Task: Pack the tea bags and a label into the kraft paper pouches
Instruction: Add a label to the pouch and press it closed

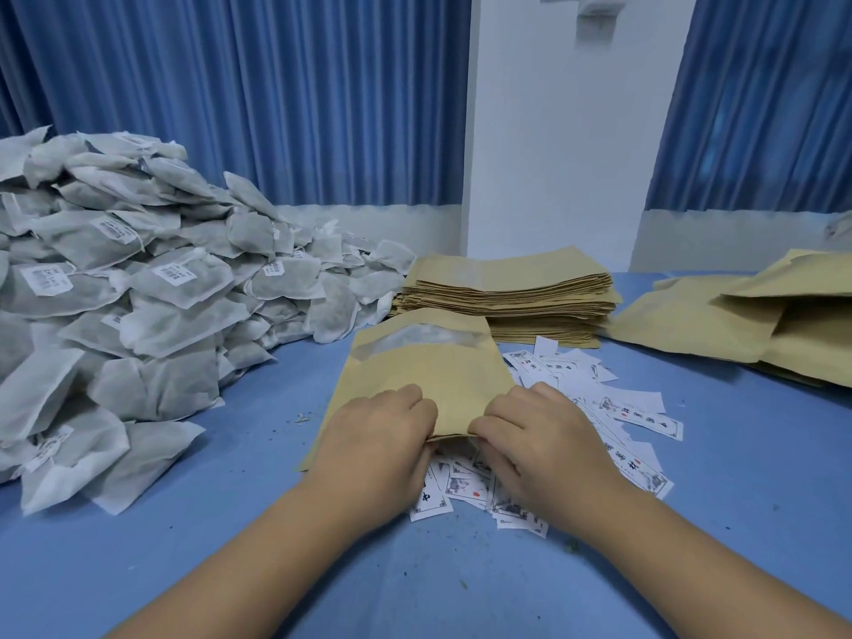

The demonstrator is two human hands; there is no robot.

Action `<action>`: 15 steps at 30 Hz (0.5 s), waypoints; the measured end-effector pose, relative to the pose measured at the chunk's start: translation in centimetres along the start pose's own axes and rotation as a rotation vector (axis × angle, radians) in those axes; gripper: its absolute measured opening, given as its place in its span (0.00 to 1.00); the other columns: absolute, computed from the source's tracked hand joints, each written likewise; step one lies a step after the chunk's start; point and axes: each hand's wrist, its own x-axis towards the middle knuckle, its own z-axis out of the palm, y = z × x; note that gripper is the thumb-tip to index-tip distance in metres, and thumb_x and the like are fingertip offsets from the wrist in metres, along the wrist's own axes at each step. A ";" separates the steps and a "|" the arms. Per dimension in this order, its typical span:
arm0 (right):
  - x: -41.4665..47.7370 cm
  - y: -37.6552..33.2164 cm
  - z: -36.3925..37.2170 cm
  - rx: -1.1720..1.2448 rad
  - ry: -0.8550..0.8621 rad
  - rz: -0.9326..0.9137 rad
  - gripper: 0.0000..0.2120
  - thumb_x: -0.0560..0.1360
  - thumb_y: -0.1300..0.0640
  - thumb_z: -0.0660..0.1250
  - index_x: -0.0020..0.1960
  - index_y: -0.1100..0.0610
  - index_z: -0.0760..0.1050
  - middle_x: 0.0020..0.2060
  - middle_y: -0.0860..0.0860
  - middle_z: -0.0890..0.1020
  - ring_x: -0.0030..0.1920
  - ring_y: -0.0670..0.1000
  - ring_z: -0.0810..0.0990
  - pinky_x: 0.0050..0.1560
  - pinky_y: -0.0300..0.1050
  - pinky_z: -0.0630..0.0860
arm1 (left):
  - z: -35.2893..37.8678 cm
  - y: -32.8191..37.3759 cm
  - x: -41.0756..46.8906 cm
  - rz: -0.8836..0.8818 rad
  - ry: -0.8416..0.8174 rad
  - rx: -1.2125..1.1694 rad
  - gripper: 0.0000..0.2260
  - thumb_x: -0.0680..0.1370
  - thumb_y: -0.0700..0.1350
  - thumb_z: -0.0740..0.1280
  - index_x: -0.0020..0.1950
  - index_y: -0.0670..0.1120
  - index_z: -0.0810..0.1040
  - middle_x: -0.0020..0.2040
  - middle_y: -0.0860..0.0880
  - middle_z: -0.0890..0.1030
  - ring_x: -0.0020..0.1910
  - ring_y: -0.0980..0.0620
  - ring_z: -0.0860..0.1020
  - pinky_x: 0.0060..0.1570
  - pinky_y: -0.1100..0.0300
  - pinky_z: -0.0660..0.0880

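Brown kraft pouch (424, 375) lies flat on the blue table (230, 569), directly in front of the person, its near part over the scattered labels (622, 408). Long axis runs away from the body, leaning slightly right at the far end. The clear window strip is at the far end; the near short edge, facing the person, looks like the mouth.

Left hand (378, 435) and right hand (539, 431) both clamp that near edge, fingers curled over the top layer, one hand either side of the middle. Thumbs are hidden under the paper, so the exact pinch is not visible. Judgement: the two-sided grip is there to part the layers and open the mouth for filling; the gap under the raised edge suggests it is starting to lift.

Layout reads as a working line. Tea bags (138, 288) are heaped to the left, within the left hand's reach. The empty pouch stack (507, 292) sits just behind the held pouch. Labels are loose beneath and to the right of the hands. Bulkier pouches (760, 325) lie well apart at far right, probably finished ones.

Mouth toward the body likely means contents slide in away from the person.
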 end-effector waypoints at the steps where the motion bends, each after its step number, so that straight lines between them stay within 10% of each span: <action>1: 0.1 0.0 0.0 0.003 0.010 -0.001 0.06 0.70 0.63 0.68 0.35 0.58 0.80 0.30 0.51 0.77 0.30 0.56 0.74 0.29 0.47 0.72 | 0.1 0.2 0.1 -0.009 0.008 -0.004 0.14 0.59 0.41 0.78 0.33 0.46 0.73 0.31 0.50 0.72 0.25 0.47 0.72 0.22 0.60 0.62; 15: -0.1 0.1 0.2 0.018 0.059 -0.002 0.12 0.74 0.58 0.65 0.32 0.56 0.80 0.28 0.50 0.77 0.29 0.55 0.74 0.29 0.45 0.70 | 0.4 0.7 0.1 0.033 0.052 -0.092 0.11 0.62 0.41 0.78 0.35 0.46 0.75 0.33 0.50 0.74 0.28 0.47 0.72 0.24 0.58 0.68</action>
